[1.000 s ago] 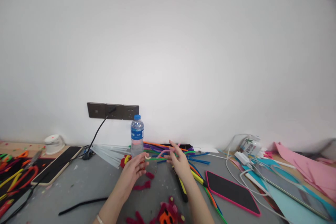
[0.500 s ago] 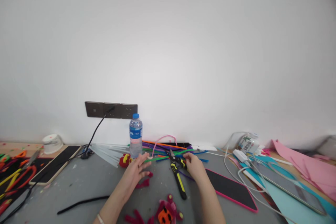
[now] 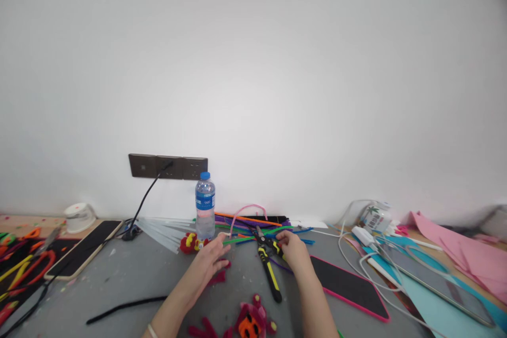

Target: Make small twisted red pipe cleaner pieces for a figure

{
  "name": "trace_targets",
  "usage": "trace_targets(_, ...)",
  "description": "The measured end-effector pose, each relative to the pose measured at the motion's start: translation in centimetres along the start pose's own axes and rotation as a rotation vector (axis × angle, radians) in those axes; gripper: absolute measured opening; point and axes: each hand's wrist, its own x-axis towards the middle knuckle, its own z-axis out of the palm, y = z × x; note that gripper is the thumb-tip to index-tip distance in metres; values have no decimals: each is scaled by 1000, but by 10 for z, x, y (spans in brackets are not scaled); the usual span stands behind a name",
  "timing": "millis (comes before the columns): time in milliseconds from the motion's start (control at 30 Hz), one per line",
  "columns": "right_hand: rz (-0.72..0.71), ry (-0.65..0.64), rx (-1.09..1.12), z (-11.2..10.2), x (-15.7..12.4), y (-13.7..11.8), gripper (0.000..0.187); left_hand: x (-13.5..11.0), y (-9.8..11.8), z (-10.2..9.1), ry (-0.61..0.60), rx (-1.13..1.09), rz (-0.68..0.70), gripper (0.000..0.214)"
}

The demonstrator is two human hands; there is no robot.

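My left hand (image 3: 208, 261) reaches over the grey table, its fingertips pinching the end of a pink pipe cleaner (image 3: 246, 210) that arches up over a pile of coloured pipe cleaners (image 3: 259, 226). My right hand (image 3: 293, 251) rests on the table with its fingers curled at the upper handle of black-and-yellow pliers (image 3: 268, 265). A red and yellow fuzzy figure (image 3: 190, 242) lies just left of my left hand. Red pipe cleaner scraps (image 3: 219, 275) lie beneath it.
A water bottle (image 3: 205, 205) stands near the wall below a dark socket strip (image 3: 167, 167). A pink-cased phone (image 3: 348, 288) lies right of my right hand, another phone (image 3: 84, 255) at left. White cables (image 3: 366, 253), a tablet (image 3: 438, 284), pink paper (image 3: 463, 252), a black pipe cleaner (image 3: 124, 308).
My right hand let go of the pink pipe cleaner and dropped onto the pliers' handle. My left hand moved slightly forward, keeping the pink end pinched.
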Motion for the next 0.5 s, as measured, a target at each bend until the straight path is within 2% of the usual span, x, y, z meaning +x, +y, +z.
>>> trace_targets(233, 33, -38, -25, -2, 11, 2, 21, -3, 7, 6, -4, 29, 20, 47)
trace_targets(500, 16, 112, -10, -2, 3, -8, 20, -1, 9, 8, 26, 82, 30, 50)
